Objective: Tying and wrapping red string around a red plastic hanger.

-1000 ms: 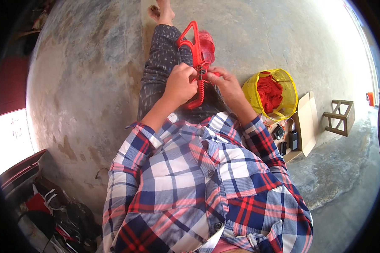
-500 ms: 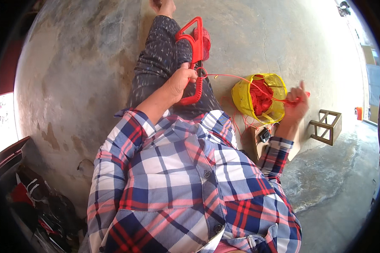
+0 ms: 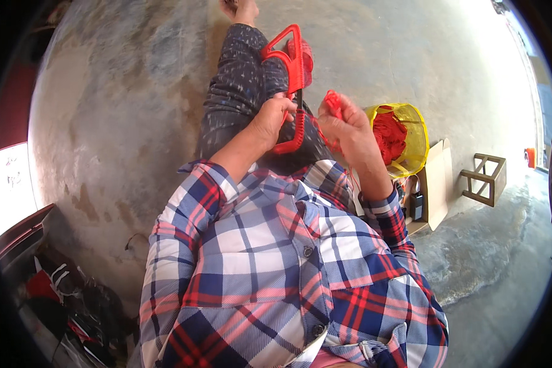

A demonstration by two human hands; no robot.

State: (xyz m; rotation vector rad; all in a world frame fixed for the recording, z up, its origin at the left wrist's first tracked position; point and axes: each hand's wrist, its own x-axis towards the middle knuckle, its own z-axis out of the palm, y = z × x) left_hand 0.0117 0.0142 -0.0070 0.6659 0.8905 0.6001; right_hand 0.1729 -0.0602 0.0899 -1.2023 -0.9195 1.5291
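A red plastic frame (image 3: 295,69) with a looped end and a ribbed curved end lies over my lap. My left hand (image 3: 267,124) is closed around its middle, beside a short dark bar. Just right of it my right hand (image 3: 348,127) is raised, its fingers pinched on a small red bundle (image 3: 333,101) that looks like cord. Red strands hang below the right hand toward the frame. Beyond that hand stands a yellow basket (image 3: 424,144), tilted toward me, with a heap of red cord or netting (image 3: 389,134) inside.
An opened cardboard box (image 3: 438,184) with a small black device (image 3: 417,205) sits by the basket. Farther right is a small wooden stool (image 3: 486,180) on the concrete floor (image 3: 135,110). Dark clutter (image 3: 73,306) fills the lower left.
My right hand has come from beyond the basket leftward, close to the left hand, bringing the red bundle. The cord stretched across the basket is no longer taut. My left hand keeps its grip.
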